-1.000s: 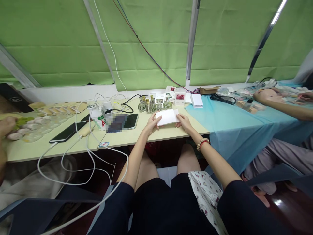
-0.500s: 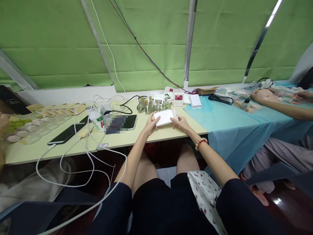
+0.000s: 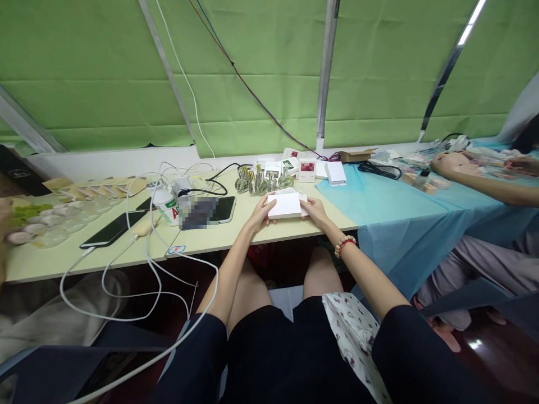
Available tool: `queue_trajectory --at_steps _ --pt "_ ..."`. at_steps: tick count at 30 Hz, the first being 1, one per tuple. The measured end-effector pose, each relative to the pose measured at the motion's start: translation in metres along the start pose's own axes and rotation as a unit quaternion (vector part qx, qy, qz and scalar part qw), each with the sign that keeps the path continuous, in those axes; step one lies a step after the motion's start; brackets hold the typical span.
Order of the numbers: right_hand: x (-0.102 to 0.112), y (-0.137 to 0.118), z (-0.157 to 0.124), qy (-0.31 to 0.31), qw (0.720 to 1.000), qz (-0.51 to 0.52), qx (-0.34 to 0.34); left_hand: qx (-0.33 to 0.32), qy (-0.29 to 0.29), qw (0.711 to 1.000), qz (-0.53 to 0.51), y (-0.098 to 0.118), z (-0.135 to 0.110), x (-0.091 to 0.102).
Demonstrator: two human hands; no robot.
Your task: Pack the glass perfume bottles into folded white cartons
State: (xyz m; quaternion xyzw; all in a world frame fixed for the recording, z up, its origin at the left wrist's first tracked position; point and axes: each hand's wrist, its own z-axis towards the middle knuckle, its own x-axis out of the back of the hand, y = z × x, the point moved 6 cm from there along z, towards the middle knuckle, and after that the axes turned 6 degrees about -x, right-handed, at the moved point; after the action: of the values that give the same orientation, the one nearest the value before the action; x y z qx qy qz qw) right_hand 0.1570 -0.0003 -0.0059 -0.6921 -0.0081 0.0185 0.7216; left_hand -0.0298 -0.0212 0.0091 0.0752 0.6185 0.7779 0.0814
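Between my two hands, just over the table's front edge, is a small white box (image 3: 284, 206), its blank broad face up. My left hand (image 3: 261, 215) grips its left end, thumb on top. At the right end my right hand (image 3: 314, 211) holds a flap of the box between thumb and fingers. Just behind stand several glass bottles (image 3: 261, 182) with gold caps. Beyond them lie white boxes with printed pictures, one showing a pink-red picture (image 3: 307, 169). Another white box (image 3: 336, 173) lies to the right, on the edge of the blue cloth.
On the left are a phone (image 3: 223, 210), a white bottle (image 3: 167, 205), a second phone (image 3: 112, 231) and looping white cables (image 3: 155, 280). A blue cloth (image 3: 391, 207) covers the right side, with a black cable coil (image 3: 380, 170) and another person's arm (image 3: 488, 187).
The white box has turned slightly and now shows its front side edge. My right fingers have shifted to the flap at its right end.
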Motion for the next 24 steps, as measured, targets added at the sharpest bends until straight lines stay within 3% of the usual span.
queue_trajectory --at_steps 14,24 --pt "-0.0031 0.0003 0.0044 0.040 0.998 -0.039 -0.005 -0.006 0.014 1.000 0.019 -0.0018 0.0019 0.0026" --pt "0.0010 -0.0003 0.0036 0.016 1.000 -0.007 -0.002 0.001 0.030 0.999 0.027 0.0013 -0.0006 -0.0012"
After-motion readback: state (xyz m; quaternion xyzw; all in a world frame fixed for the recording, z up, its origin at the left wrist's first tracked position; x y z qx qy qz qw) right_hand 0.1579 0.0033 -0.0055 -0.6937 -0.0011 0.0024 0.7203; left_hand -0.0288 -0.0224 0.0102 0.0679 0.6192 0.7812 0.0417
